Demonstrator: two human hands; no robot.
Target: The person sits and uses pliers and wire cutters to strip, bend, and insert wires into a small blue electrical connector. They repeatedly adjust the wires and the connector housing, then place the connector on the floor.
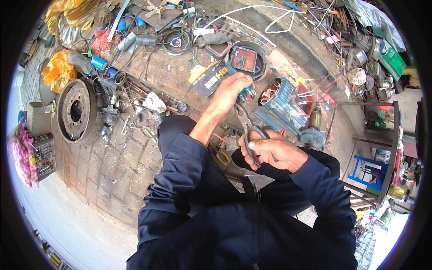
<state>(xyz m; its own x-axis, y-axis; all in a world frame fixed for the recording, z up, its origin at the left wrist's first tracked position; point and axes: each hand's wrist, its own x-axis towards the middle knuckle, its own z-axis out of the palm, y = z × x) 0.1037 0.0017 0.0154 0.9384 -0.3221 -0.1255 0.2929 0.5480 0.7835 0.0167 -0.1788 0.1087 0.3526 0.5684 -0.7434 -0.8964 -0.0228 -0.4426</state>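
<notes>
My left hand (227, 96) is closed around a small teal part (247, 94) with bits of metal or wire, partly hidden by the fingers. Pliers (245, 120) reach up to that part, their jaws just below it. My right hand (279, 153) grips the pliers' dark handles. To the right sits a teal metal motor housing (283, 112) with a red-edged opening. Behind my left hand are a black and yellow box (207, 78) and a round dark pan (260, 67) with a red-framed piece inside. Yellow-handled pliers (221, 156) lie below, between my legs.
A rusty wheel rim (65, 110), orange plastic bags (58, 72) and tangled cables crowd the left. Scrap metal (360, 56) lines the upper right. A metal rack (393, 148) with a blue frame stands at right. A crate (44, 155) with a pink sack sits at far left.
</notes>
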